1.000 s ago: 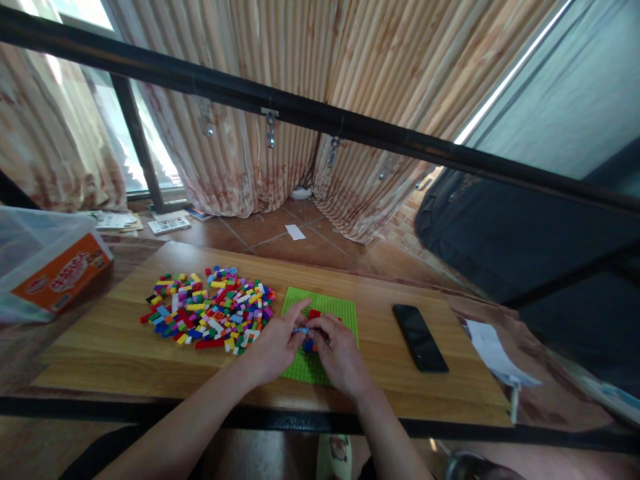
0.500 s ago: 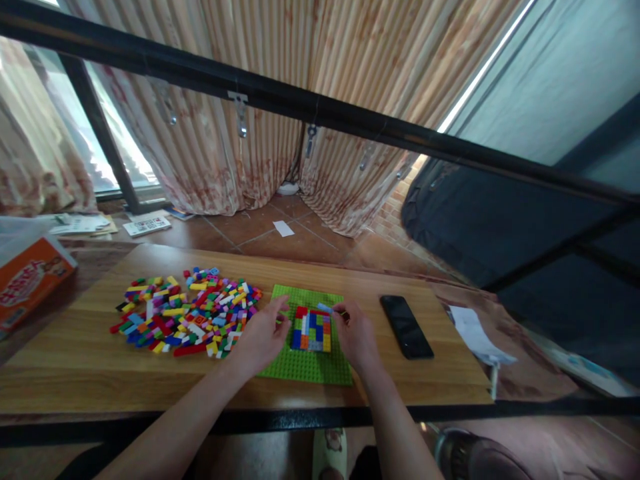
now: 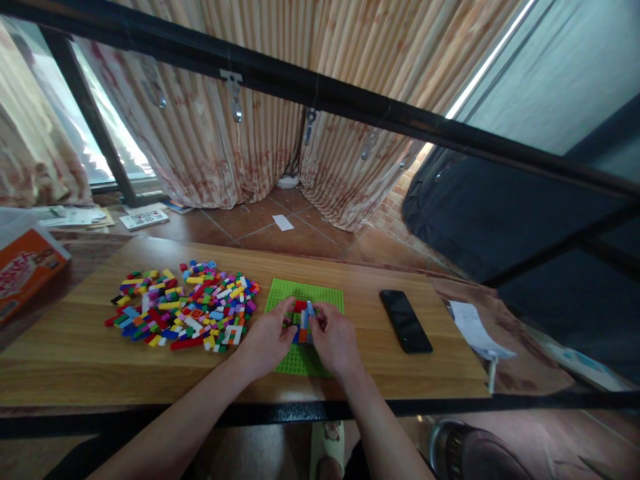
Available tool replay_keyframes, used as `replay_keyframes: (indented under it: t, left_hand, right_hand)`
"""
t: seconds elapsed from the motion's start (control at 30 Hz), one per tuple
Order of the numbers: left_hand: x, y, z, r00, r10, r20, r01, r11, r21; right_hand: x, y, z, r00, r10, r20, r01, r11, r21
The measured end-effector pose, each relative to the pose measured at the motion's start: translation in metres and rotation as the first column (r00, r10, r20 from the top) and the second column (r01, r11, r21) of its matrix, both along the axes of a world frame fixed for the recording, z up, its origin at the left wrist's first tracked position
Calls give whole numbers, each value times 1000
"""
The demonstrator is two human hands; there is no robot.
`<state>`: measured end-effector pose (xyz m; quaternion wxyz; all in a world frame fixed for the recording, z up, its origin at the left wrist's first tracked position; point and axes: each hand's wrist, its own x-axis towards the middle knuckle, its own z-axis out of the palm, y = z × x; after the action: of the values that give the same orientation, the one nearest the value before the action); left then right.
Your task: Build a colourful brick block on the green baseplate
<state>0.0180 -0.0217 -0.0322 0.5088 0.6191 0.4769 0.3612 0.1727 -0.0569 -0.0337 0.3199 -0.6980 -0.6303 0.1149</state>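
A block of coloured toy bricks [image 3: 303, 319] sits on a green studded baseplate [image 3: 305, 367], partly covered by my hands. My right hand [image 3: 336, 339] is closed on a light blue brick [image 3: 311, 309], pinched at the fingertips above the block; the hand hides the block's right side. At the block's left edge is my left hand [image 3: 270, 337], thumb and forefinger apart with no loose brick between them. Whether its fingertips touch the block I cannot tell.
A wide heap of loose bricks [image 3: 185, 310] lies to the left on the wooden table [image 3: 90, 370]. On the right rests a black phone [image 3: 405, 321]. An orange and white box [image 3: 30, 267] stands at the far left. A dark metal bar [image 3: 280, 83] crosses in front.
My right hand has moved left with the light blue brick, from the block's upper right corner to over its middle. My left hand has come slightly closer to the block.
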Motion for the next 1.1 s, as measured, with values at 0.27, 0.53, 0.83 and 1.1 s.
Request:
replay_keyframes:
  t: [0.27,0.53,0.83,1.1]
  left_hand:
    - [-1,-4,3,936,-117,-331,162,981,109]
    - [0,-5,1,920,-125,-372,187,973,137]
    - [-1,-6,6,910,-138,-390,210,967,147]
    - [0,-8,3,901,-123,-416,219,957,190]
  right_hand:
    - [0,1,9,985,70,-157,-90,988,-124]
    - [23,7,4,991,131,-16,-132,988,-81]
    - [27,13,-6,972,235,-4,-234,962,-139]
    - [29,16,-9,971,219,-98,-229,968,-101]
